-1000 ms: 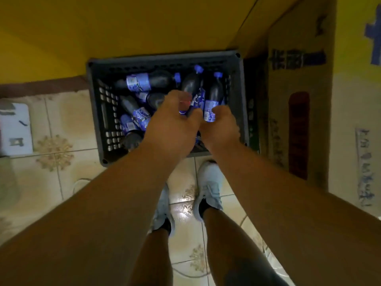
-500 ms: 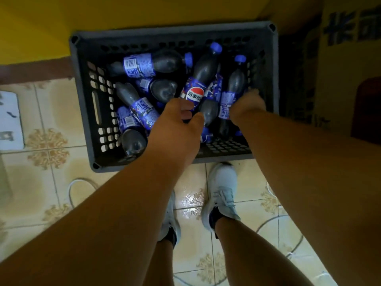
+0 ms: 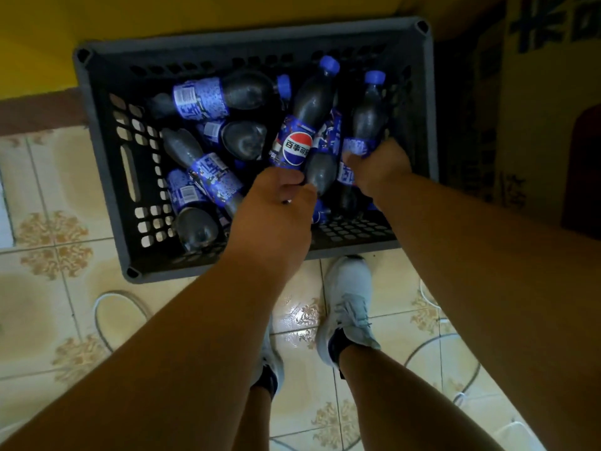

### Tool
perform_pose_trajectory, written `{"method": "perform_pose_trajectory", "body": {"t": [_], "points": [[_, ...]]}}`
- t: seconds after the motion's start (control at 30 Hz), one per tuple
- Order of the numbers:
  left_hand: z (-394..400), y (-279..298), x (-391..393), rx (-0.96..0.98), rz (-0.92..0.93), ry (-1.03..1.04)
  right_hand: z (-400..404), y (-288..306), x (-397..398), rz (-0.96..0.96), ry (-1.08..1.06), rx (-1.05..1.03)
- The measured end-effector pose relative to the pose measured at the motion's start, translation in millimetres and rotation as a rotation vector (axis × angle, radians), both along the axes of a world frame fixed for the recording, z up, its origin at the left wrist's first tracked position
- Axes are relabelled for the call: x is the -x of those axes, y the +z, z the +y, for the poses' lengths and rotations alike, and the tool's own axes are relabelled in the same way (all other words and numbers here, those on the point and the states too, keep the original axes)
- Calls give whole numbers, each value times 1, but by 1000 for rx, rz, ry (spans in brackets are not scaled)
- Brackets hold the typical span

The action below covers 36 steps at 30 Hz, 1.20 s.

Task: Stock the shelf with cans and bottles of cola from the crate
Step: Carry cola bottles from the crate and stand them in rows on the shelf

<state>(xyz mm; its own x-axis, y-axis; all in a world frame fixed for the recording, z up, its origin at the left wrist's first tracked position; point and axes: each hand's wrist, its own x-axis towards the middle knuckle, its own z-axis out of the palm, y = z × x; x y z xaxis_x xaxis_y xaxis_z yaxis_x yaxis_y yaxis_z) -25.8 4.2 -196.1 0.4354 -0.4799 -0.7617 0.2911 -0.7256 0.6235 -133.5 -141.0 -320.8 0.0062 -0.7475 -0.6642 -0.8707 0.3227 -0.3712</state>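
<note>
A dark grey plastic crate (image 3: 107,151) stands on the tiled floor against a yellow wall. It holds several cola bottles with blue labels and blue caps, most lying on their sides. My left hand (image 3: 273,219) grips the lower end of a tilted cola bottle (image 3: 304,125) whose round logo faces up. My right hand (image 3: 379,167) is closed around the lower part of another cola bottle (image 3: 367,115) near the crate's right wall. No cans or shelf are in sight.
A brown cardboard box (image 3: 540,131) with dark printing stands right of the crate. My feet in white shoes (image 3: 349,307) are just in front of the crate. Grey cable loops (image 3: 107,301) lie on the floor tiles at left and right.
The view has come closer to the crate. My left hand now holds the logo bottle at its lower end, and my right hand has closed on the bottle by the right wall.
</note>
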Motion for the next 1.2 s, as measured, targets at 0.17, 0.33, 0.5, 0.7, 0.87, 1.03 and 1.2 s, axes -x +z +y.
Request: {"method": "perform_pose_trajectory", "body": {"t": [0.17, 0.33, 0.5, 0.7, 0.87, 1.03, 1.2], "points": [[-5, 19, -18, -36, -81, -38, 17, 65, -8, -198, 0, 82], [-17, 27, -37, 4, -199, -112, 52, 124, -48, -466, -25, -109], [3, 14, -58, -208, -21, 34, 65, 110, -66, -598, -217, -307], [33, -12, -63, -149, 367, 256, 31, 32, -88, -230, -120, -24], [36, -8, -75, -51, 589, 361, -10, 2, -122, -125, -234, -312], [38, 27, -88, 46, 558, 417, 23, 27, -102, -321, -312, 46], [45, 104, -92, 97, 459, 366, 52, 124, -78, -557, -239, -74]]}}
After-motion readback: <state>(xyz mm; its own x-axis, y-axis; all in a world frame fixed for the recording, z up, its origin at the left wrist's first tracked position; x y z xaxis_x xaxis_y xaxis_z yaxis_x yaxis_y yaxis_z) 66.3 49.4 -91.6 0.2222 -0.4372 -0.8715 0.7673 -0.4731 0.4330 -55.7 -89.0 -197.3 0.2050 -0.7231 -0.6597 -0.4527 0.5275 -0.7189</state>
